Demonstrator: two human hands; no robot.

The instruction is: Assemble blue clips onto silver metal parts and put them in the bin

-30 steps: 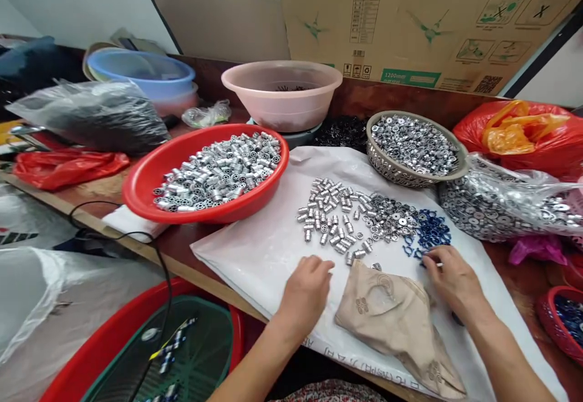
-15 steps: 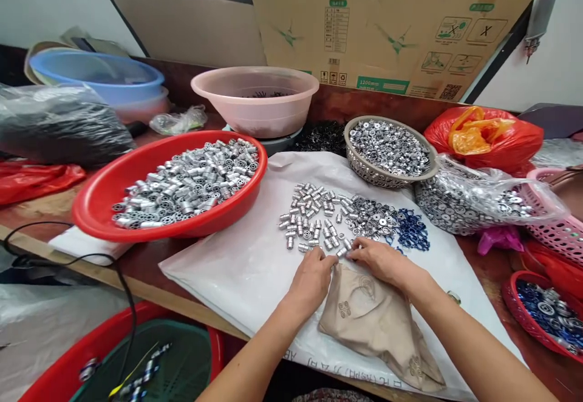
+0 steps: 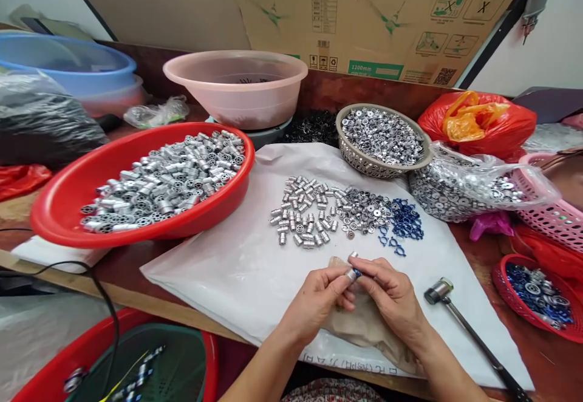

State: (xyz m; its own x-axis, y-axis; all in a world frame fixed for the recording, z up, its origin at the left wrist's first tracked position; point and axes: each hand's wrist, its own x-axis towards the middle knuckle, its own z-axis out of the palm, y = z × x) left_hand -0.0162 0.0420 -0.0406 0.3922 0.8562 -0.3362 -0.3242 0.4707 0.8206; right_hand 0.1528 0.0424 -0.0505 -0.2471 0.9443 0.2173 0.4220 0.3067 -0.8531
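Cylinder (image 3: 350, 274) now over cloth (image 3: 364, 324), between fingers (image 3: 337, 285)

L hand (image 3: 316, 297), R hand (image 3: 395, 297) tog., both pinched

White wall (image 3: 565, 37) — reddish-brown table (image 3: 478, 256)

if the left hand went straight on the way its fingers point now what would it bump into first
Most likely the fingers of the right hand, just past the small silver-and-blue part between the hands, though depth is unclear.
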